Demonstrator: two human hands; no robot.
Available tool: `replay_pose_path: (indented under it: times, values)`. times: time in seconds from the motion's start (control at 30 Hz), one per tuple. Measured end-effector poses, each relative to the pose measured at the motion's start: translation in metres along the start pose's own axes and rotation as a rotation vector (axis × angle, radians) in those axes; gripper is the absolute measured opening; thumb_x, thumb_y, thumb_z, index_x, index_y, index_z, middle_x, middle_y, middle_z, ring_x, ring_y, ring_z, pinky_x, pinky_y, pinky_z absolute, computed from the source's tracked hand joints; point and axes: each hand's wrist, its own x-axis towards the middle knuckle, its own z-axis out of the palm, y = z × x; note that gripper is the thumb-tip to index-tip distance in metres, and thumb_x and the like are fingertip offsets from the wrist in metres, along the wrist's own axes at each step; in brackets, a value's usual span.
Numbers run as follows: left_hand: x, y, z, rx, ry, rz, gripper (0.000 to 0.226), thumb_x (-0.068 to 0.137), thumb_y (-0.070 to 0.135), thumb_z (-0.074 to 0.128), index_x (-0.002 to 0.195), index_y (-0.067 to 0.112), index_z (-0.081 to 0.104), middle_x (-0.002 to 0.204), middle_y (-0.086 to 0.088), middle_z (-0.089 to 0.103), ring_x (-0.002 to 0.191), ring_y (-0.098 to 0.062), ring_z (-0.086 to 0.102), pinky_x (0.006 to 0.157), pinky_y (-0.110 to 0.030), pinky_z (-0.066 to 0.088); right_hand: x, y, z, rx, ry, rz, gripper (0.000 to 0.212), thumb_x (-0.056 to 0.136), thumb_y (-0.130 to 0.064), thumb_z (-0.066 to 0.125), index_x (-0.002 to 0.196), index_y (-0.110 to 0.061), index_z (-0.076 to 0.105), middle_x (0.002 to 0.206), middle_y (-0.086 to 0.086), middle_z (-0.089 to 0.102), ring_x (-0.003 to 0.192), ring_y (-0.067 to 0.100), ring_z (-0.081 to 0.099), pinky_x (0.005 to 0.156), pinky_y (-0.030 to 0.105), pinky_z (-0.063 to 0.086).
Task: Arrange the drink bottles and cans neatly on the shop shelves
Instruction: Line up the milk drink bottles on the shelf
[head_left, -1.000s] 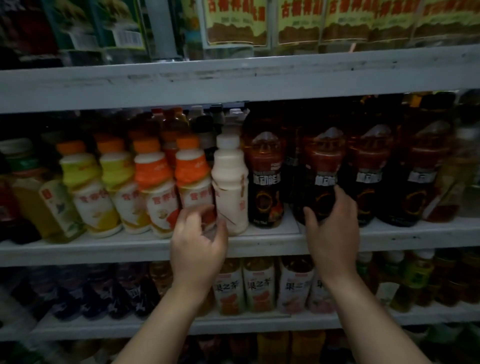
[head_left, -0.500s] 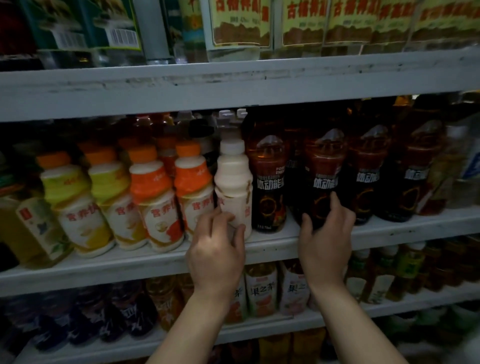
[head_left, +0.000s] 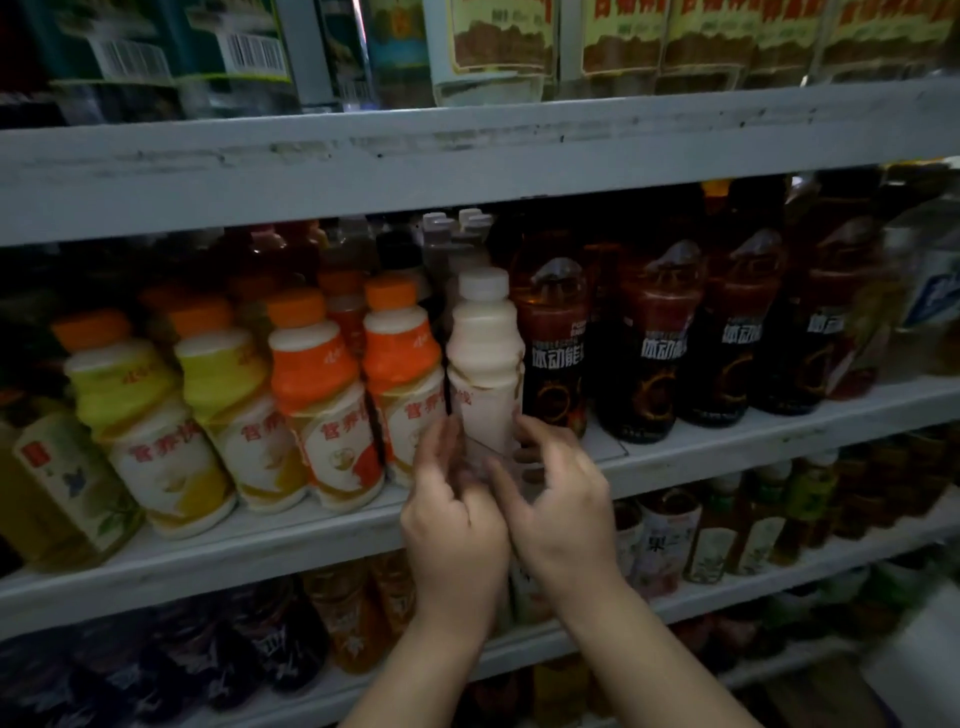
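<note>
Left hand (blurred, grip unreadable) and right hand, grip curled, flank the foot of the white bottle at 12 o'clock on the shelf. Orange-capped bottles at 9 and dark bottles at 3 look fronted; this one seems pending.

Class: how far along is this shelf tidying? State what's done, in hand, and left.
Done: the orange-capped bottles stand in a front row. In hand: left hand and right hand flank the white bottle near its base. Left: probably squaring it beside the dark bottles.

White bottle: smooth plastic, slight gloss. Shelf edge: painted, scuffed, matt.
</note>
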Motion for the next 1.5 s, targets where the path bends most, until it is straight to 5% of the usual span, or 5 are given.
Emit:
replay_pose_path:
  times: [0.3,0.6,0.83,0.97,1.5]
  values:
    - [0.024,0.002,-0.03,-0.066,-0.267,0.037,0.044,0.084,0.021,0.047,0.126,0.031,0.057,0.107,0.031,0.064,0.105,0.009,0.058,0.088,-0.016,0.05,0.004,0.0,0.022,-0.267,0.1,0.08,0.065,0.072,-0.055,0.067,0.119,-0.012,0.055,0.103,0.003,0.058,0.085,0.023,0.062,0.056,0.028,0.047]
    - [0.045,-0.026,-0.08,0.459,0.297,0.535,0.024,0.083,0.021,0.07,0.1,0.007,0.064,0.099,-0.01,0.06,0.09,-0.022,0.058,0.078,-0.02,0.044,0.008,-0.002,0.023,-0.164,0.066,0.121,0.056,0.079,-0.036,0.072,0.128,-0.016,0.054,0.114,0.0,0.062,0.098,0.018,0.06,0.074,0.021,0.042]
    - [0.056,-0.037,-0.095,0.511,0.229,0.34,0.069,0.071,0.043,0.079,0.123,0.009,0.048,0.121,-0.015,0.051,0.115,-0.028,0.049,0.09,-0.034,0.044,0.003,-0.008,0.023,-0.161,0.024,0.087,0.056,0.091,-0.025,0.06,0.141,-0.009,0.041,0.129,0.007,0.053,0.113,0.021,0.051,0.083,0.022,0.039]
    - [0.055,-0.035,-0.097,0.488,0.211,0.326,0.066,0.076,0.037,0.078,0.127,0.011,0.046,0.12,-0.012,0.054,0.112,-0.027,0.052,0.089,-0.039,0.049,0.003,-0.016,0.026,-0.223,0.051,0.147,0.075,0.081,-0.052,0.064,0.141,-0.015,0.039,0.128,0.005,0.045,0.106,0.019,0.052,0.076,0.029,0.046]
    - [0.051,-0.045,-0.116,0.627,0.203,0.46,0.039,0.089,0.021,0.067,0.124,0.005,0.061,0.116,-0.011,0.066,0.103,-0.026,0.061,0.083,-0.032,0.048,-0.001,-0.028,0.023,-0.024,0.26,0.039,0.027,0.09,-0.018,0.058,0.114,-0.008,0.064,0.103,0.006,0.06,0.083,0.015,0.059,0.076,0.016,0.046]
